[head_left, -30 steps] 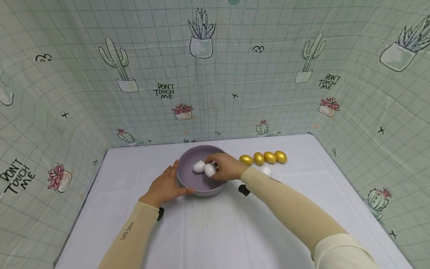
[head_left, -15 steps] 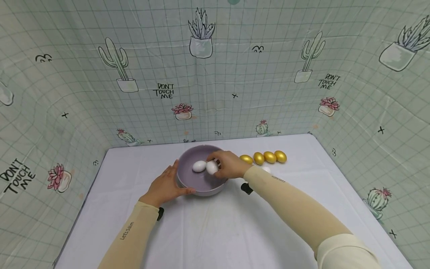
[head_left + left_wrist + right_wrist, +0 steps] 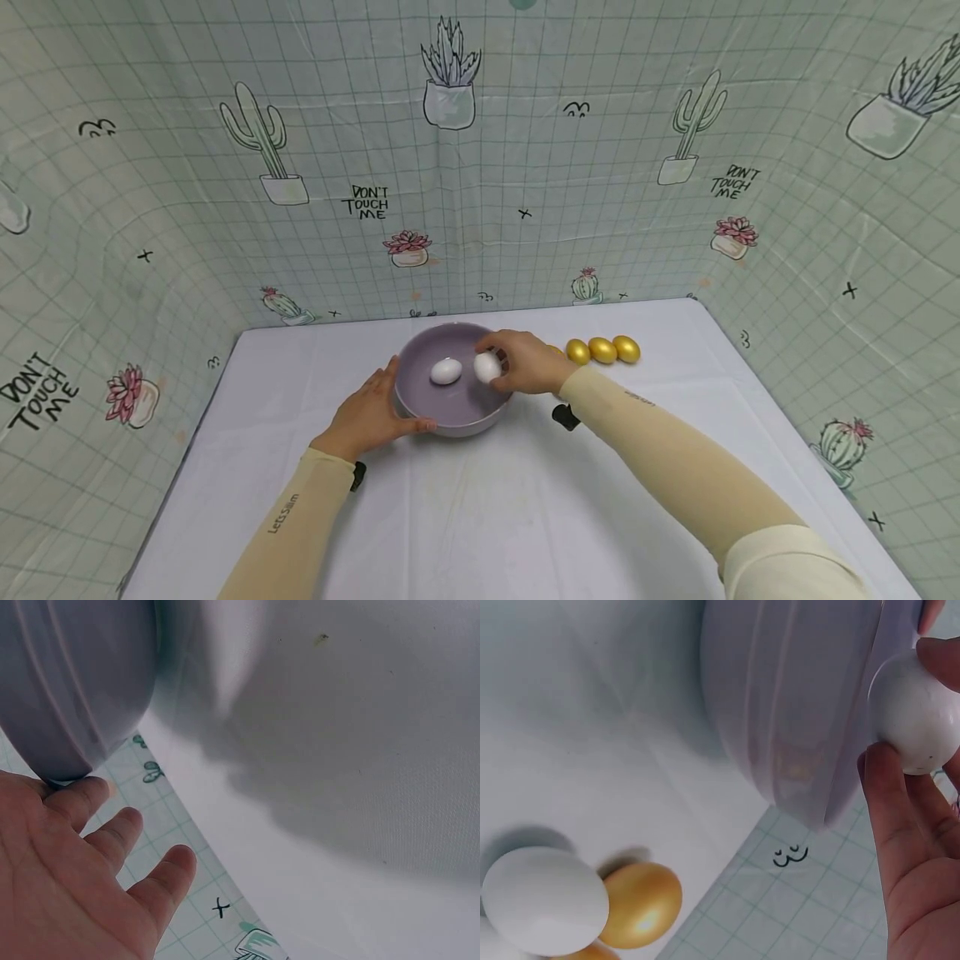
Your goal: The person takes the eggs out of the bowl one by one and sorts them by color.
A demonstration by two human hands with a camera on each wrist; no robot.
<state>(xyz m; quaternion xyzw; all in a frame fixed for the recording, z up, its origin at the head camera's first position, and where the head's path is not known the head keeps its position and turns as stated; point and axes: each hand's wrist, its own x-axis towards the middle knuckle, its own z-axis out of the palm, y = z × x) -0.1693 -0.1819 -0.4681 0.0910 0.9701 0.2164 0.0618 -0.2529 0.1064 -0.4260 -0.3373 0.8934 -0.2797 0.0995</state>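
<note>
A mauve bowl (image 3: 457, 408) stands on the table, with one white egg (image 3: 446, 372) lying inside. My right hand (image 3: 528, 362) pinches a second white egg (image 3: 915, 712) between thumb and fingertips, over the right part of the bowl; in the right wrist view it shows beside the rim. At the bowl's left side rests my left hand (image 3: 367, 417), fingers spread along the wall and thumb stretched across the front. The left wrist view shows the forefinger side of that hand (image 3: 82, 870) against the bowl's rim, the other fingers extended apart from it.
Several gold eggs (image 3: 602, 350) lie in a row to the right of the bowl, the nearest one partly behind my right hand. Close to them on the table is another white egg (image 3: 547, 900), hidden in the head view by my right forearm. A patterned cloth (image 3: 480, 275) hangs behind the table.
My right hand has moved right and slightly up with its white egg, away from the egg in the bowl. The forearm now covers the white egg on the table. My left hand stays put.
</note>
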